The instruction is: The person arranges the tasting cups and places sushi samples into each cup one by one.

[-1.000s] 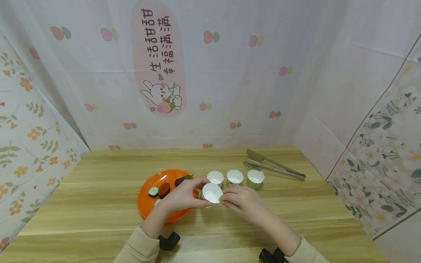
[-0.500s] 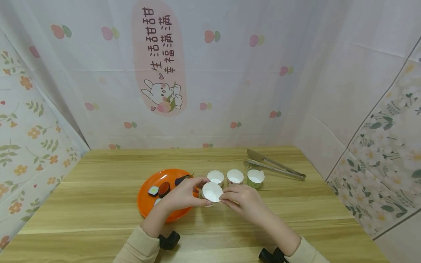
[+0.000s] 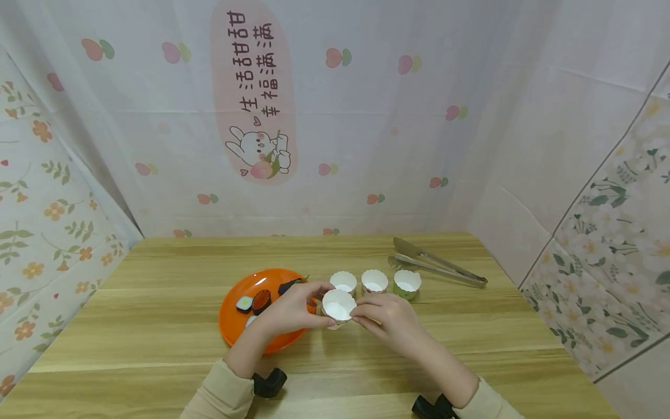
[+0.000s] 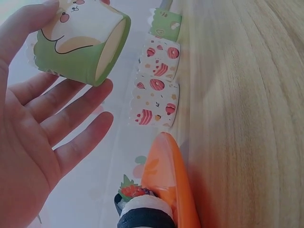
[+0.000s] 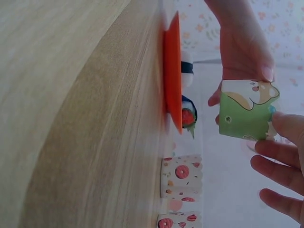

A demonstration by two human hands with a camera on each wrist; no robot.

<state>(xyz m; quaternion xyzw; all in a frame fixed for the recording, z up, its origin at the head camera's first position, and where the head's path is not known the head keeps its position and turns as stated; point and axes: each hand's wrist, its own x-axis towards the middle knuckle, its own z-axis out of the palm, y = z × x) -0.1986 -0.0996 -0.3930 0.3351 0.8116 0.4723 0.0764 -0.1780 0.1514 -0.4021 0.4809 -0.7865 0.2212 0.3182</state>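
Observation:
Both hands hold a green paper cup with an animal picture (image 4: 76, 45) above the table; its white inside (image 3: 338, 306) shows in the head view. My left hand (image 3: 294, 308) grips its left side between thumb and fingers. My right hand (image 3: 389, 323) pinches the right rim between thumb and fingertips, seen in the right wrist view (image 5: 285, 161). Behind the held cup stand two white cups with red prints (image 4: 156, 100) (image 4: 160, 59) and a green one (image 3: 407, 284), in a row.
An orange plate (image 3: 230, 326) with several sushi pieces, one topped with red (image 3: 261, 302), lies at the left, partly under my left forearm. Metal tongs (image 3: 439, 265) lie at the back right. Patterned cloth hangs behind the wooden table (image 3: 173, 291) and at its sides.
The held cup has tilted slightly between the fingers. Both hands stay in nearly the same place.

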